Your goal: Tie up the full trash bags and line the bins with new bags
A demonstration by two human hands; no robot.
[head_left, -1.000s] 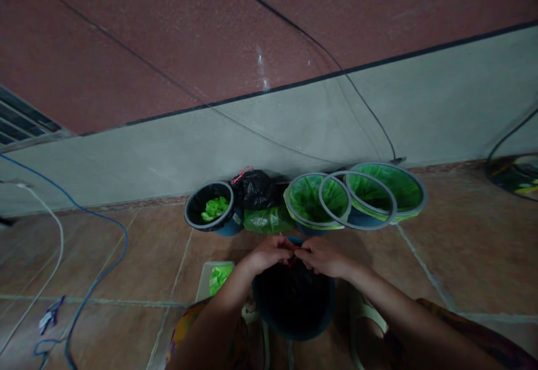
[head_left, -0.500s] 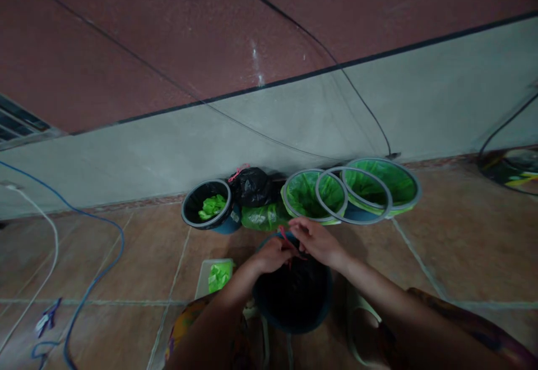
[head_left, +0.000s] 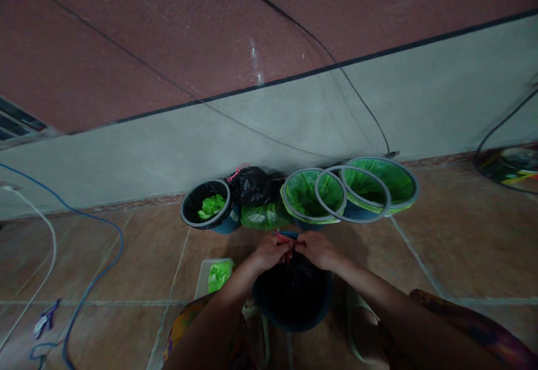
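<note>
Between my feet stands a dark blue bin [head_left: 327, 311] with a black trash bag [head_left: 294, 297] inside it. My left hand [head_left: 272, 251] is closed on the bag's pink drawstring [head_left: 282, 238] at the bin's far rim. Close beside it, my right hand [head_left: 315, 248] has its fingers pinched together, nearly touching the left fingers. It appears to grip the same drawstring, though its fingertips are partly hidden. The bag's inside is too dark to make out.
Along the wall stand a black-lined bin [head_left: 205, 225], a tied black bag [head_left: 254, 186], a green bag [head_left: 264, 217] and two green-lined bins [head_left: 311, 218] [head_left: 409, 204]. A loose grey ring [head_left: 365, 221] leans over those. Left are a tray [head_left: 203, 277] and a blue cable [head_left: 120, 246].
My right hand has come down from above the bin's far rim and closed beside the left hand. The pink drawstring, raised before, is now gathered low between the fingers.
</note>
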